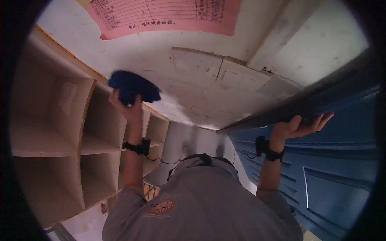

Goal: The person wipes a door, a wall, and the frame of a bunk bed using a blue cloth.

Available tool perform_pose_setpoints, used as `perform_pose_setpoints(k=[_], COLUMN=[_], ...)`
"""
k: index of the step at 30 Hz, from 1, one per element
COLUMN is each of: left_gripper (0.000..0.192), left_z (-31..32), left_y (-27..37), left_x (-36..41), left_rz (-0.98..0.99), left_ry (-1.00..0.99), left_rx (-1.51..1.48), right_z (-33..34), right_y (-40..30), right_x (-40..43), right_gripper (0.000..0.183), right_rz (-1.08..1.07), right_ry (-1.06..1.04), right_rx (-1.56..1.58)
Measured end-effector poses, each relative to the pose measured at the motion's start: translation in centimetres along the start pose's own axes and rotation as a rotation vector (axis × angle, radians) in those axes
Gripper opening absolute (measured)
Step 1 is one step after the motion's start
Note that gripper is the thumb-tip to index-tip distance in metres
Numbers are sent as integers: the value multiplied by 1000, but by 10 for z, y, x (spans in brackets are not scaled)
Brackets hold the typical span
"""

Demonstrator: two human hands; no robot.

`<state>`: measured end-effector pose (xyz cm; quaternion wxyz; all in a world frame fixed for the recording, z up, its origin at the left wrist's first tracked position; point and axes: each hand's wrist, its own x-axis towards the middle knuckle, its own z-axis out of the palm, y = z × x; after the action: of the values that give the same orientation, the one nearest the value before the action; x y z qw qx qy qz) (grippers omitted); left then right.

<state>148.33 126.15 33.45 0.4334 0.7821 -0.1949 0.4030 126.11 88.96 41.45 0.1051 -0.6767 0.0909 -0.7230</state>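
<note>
A dark blue cloth [134, 86] is gripped in my left hand [128, 107], raised beside the pale wall and close to the upper edge of a wooden cubby shelf [86, 120]. On the other side, my right hand [301, 126] is raised with its fingers apart and holds nothing. It lies near a blue panelled locker or door [331, 150]; whether the palm touches it I cannot tell. Each wrist wears a black strap with a small device and a cable.
A pink paper with printed writing [169, 18] is fixed to the wall ahead. Below it are white wall plates [220, 66]. The cubby unit lines the left side, and the blue panels line the right. Grey floor [178, 135] shows between them.
</note>
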Motion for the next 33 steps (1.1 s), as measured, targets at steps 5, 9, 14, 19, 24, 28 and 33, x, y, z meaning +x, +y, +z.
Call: perform_pose_setpoints(k=[5, 9, 14, 19, 24, 28, 33], left_gripper=[78, 81, 45, 45, 45, 42, 41], left_z=[22, 57, 107, 116, 104, 123, 142], left_y=[16, 36, 64, 118, 161, 169, 105], left_x=[17, -65, -168, -157, -111, -111, -188], left_rz=[-203, -168, 306, 466, 503, 609, 829], left_ry=[122, -61, -555, -756, -554, -517, -700], left_rx=[-165, -213, -141, -254, -348, -406, -261], right_z=[2, 0, -1, 0, -3, -4, 1], right_y=[-3, 2, 3, 1, 0, -4, -2], right_x=[0, -3, -2, -2, -4, 2, -1], right_gripper=[54, 54, 56, 56, 55, 53, 51], right_rz=[-6, 1, -16, 0, 27, 5, -2], right_ry=[60, 40, 27, 20, 11, -8, 28], right_rx=[89, -1, -27, -13, -14, -93, -31])
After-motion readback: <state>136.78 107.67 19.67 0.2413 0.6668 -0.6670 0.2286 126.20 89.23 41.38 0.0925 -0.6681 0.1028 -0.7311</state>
